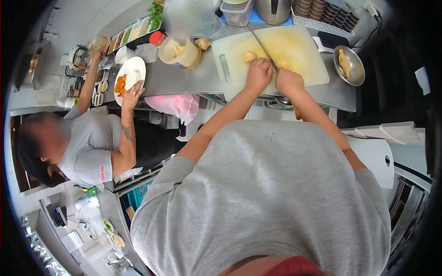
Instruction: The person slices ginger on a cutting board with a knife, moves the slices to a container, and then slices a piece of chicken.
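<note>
My right hand (290, 83) is wrapped round the handle of a kitchen knife (261, 43), whose long blade points away over the cutting board (309, 46). Close beside the blade, on its left, my left hand (259, 73) is curled down on the board; whatever lies under its fingers is hidden. A pale peeled piece of what looks like ginger (249, 56) rests just beyond the left knuckles. Thin pale-yellow strips (284, 62) lie on the board to the right of the blade. The board is white, stained yellow, with a handle slot on its left.
At right stands a metal bowl (360, 76) with peeled pieces. Left of the board are a tub (191, 57) of cut strips and an unpeeled root (202, 43). A co-worker (92, 142) at left holds a white plate (134, 69) with orange food. Containers line the back.
</note>
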Demonstrator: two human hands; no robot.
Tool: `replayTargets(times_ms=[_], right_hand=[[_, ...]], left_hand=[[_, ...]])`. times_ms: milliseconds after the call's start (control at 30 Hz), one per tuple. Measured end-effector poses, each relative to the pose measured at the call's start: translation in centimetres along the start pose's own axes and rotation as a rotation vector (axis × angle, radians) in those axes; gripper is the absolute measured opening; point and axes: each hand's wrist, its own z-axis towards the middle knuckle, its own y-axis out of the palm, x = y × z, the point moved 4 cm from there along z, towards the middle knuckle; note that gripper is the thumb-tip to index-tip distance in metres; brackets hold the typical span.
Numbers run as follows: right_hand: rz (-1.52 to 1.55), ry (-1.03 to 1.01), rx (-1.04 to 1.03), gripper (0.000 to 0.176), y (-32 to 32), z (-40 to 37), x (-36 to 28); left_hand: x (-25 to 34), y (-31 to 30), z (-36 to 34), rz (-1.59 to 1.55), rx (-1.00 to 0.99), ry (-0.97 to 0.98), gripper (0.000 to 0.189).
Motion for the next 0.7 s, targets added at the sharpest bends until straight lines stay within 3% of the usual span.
replayTargets(times_ms=[267,400,700], right_hand=[[0.004,-0.052,0.001,0.026,-0.6,0.7,-0.1],[-0.074,-0.028,-0.084,0.026,-2.0,-0.7,-0.3],[-0.021,-0.077,-0.005,0.026,-1.3,-0.4,-0.3]], left_hand=[[-1.1,-0.2,0.5,-0.193,0.008,-0.031,0.006],[-0.7,0.1,0.3,-0.067,0.036,0.06,0.004],[-0.5,0.0,-0.1,0.083,0.05,0.109,0.005]])
